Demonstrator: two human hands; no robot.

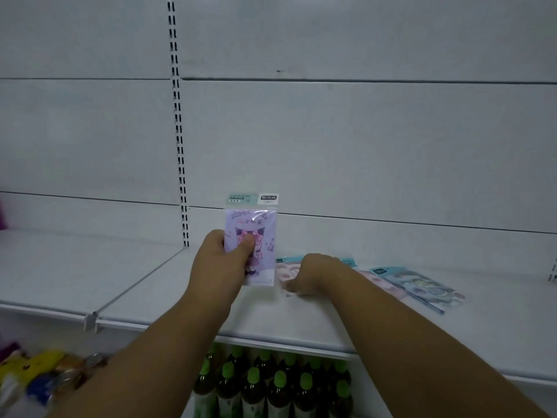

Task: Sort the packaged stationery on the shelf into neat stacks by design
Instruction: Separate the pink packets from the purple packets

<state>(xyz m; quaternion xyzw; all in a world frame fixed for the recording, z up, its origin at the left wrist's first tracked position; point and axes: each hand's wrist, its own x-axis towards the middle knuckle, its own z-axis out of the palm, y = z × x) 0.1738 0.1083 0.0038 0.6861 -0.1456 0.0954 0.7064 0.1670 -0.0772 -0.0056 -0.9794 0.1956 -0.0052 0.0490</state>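
Lilac in colour, a packaged stationery item (251, 241) printed with a cartoon figure is held upright above the white shelf (301, 315) by the left hand (221, 260). It is gripped with the thumb pressed across its front and the fingers hidden behind it; its pale green header strip at the top is lettered "FASHION GRACE". The lower edge of the packet is seen just above the shelf surface, close to the right hand.

The right hand (310, 274) is laid, curled with knuckles up, on a pink-toned packet (284, 271) lying flat on the shelf. Whether that packet is pinched or only pressed down cannot be told, since the fingertips are tucked under the hand.

Further to the right, more flat packets are spread on the shelf in a loose, overlapping row: a pale pink one (376, 280) partly covered, and a blue-grey one (422, 286) lying askew on top of it. Their designs are too blurred to be read.

Behind the shelf a plain white back panel (361, 140) is seen, with a slotted upright (179, 131) running down it. On the level below, bottles with green caps (271, 384) are ranged in rows, and colourful soft items (36, 375) are glimpsed at the lower left, blurred.
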